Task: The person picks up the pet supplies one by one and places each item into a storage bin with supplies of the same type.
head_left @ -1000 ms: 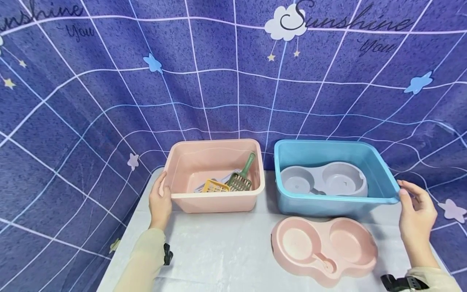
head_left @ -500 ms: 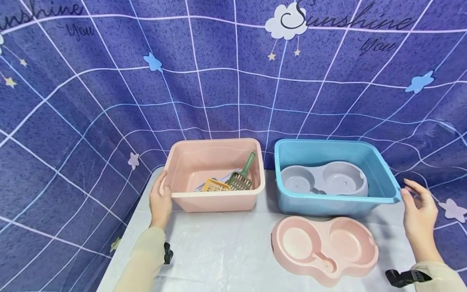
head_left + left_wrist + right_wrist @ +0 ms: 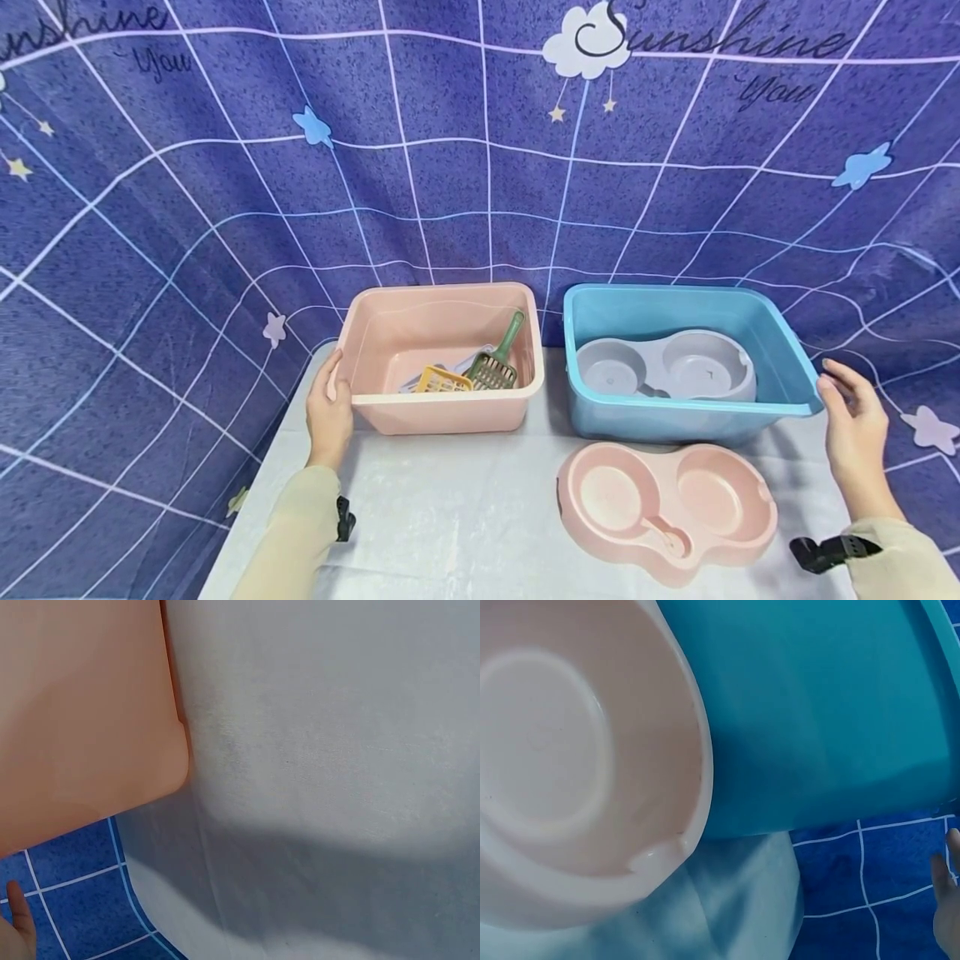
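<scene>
1. Left arm [image 3: 277, 554]: reaches forward, pale cream long fabric sleeve [image 3: 306, 504], black wristband [image 3: 345, 518].
2. Bare left hand [image 3: 328, 421]: fingers forward, slightly bent, thumb on inner side.
3. Right arm [image 3: 876, 504]: enters at lower right, pale cream cuff [image 3: 903, 560], black right wristband [image 3: 836, 552].
4. Bare right hand [image 3: 857, 425]: fingers loosely bent, angled inward, thumb raised.
5. Hands well apart, about equally far forward.
6. Wrist views: each hand only partly visible at edge.
</scene>
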`<act>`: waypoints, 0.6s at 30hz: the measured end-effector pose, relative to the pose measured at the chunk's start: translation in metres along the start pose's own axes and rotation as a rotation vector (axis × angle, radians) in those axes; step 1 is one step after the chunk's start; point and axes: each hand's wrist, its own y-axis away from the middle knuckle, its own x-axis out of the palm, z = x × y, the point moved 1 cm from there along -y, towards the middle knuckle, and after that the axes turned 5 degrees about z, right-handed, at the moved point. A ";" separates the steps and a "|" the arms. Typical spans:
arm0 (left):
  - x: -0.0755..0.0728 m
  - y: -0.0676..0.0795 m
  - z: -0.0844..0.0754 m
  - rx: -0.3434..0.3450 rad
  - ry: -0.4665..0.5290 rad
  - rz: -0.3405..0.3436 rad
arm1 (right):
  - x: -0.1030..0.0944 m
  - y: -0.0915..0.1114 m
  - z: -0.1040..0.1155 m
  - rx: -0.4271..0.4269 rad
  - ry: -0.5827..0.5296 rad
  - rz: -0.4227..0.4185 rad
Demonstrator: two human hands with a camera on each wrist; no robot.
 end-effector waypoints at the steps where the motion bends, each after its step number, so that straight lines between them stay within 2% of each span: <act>1: 0.000 0.000 0.000 0.003 0.001 -0.002 | 0.000 -0.001 0.000 0.002 -0.007 0.009; 5: 0.001 0.000 0.000 0.012 0.001 -0.003 | 0.000 -0.003 -0.003 -0.004 0.011 0.060; 13: 0.001 0.000 0.000 0.016 -0.004 -0.007 | -0.003 -0.005 -0.008 -0.028 0.123 0.209; 18: 0.000 0.000 0.000 0.022 -0.009 -0.012 | -0.003 -0.006 -0.010 -0.006 0.152 0.242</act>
